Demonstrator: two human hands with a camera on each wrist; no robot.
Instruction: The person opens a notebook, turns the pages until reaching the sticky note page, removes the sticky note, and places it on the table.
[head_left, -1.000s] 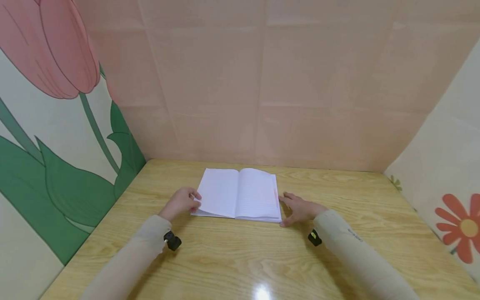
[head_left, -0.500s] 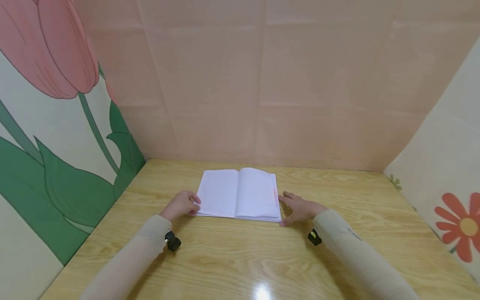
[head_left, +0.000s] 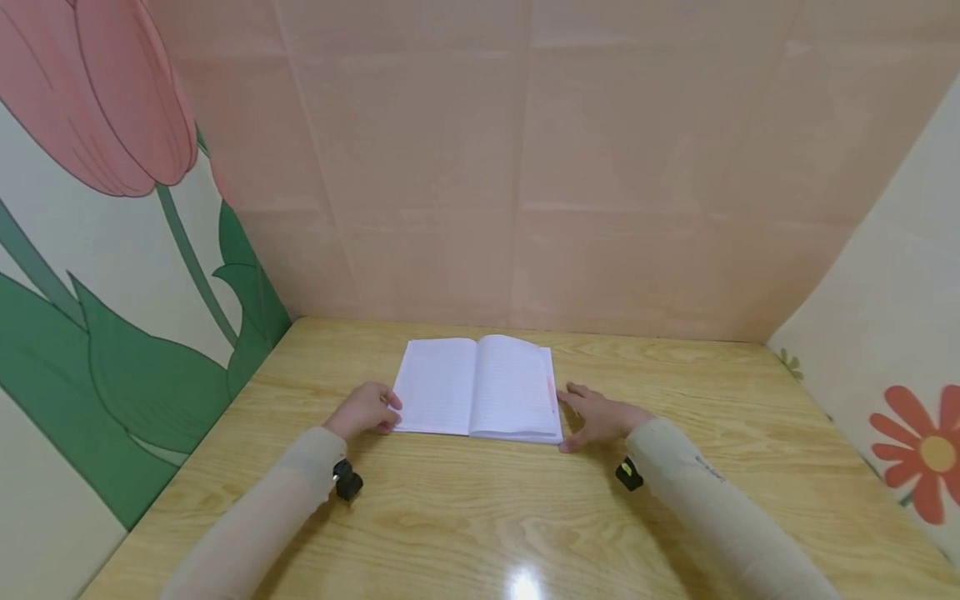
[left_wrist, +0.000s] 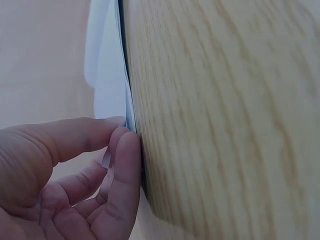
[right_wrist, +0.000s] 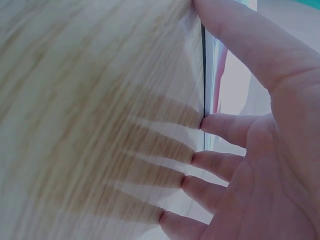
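Note:
An open notebook with white lined pages lies on the wooden table. At its left edge, near the front corner, my left hand pinches page edges between thumb and curled fingers. The left wrist view shows that pinch close up, with a bit of paper visible between the fingers. On the opposite side, my right hand rests against the notebook's right edge. Its thumb and fingers are spread, and the fingertips touch down along the edge and the tabletop. A small red mark shows near the right page's outer margin.
Behind the table stands a plain pinkish backdrop. A panel with a painted tulip borders the left side, and one with a red flower borders the right. Bare wood surrounds the notebook.
The left page, raised at its front corner a second ago, now lies flatter and shows ruled lines. My left hand has shifted slightly down with it; the right hand stays put.

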